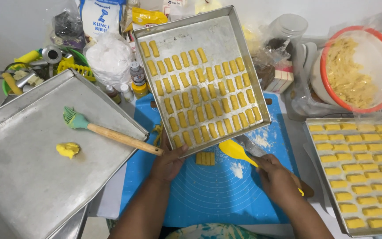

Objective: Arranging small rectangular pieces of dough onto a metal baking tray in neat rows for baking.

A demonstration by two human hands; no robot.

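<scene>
My left hand (168,163) grips the near edge of a metal baking tray (217,31), held tilted above a blue silicone mat (208,194). Rows of small yellow dough sticks (200,95) fill most of that tray. A few more dough sticks (205,158) lie on the mat just under the tray's near edge. My right hand (276,176) holds a yellow spatula (236,151) whose blade points toward those sticks. A knife blade (254,147) lies beside the spatula.
An empty metal tray (32,186) on the left carries a green pastry brush (107,132) and a lump of yellow dough (67,149). A filled tray of dough pieces (363,170) stands at right. A covered orange-rimmed bowl of dough (359,71) and bags, bottles, tools crowd the back.
</scene>
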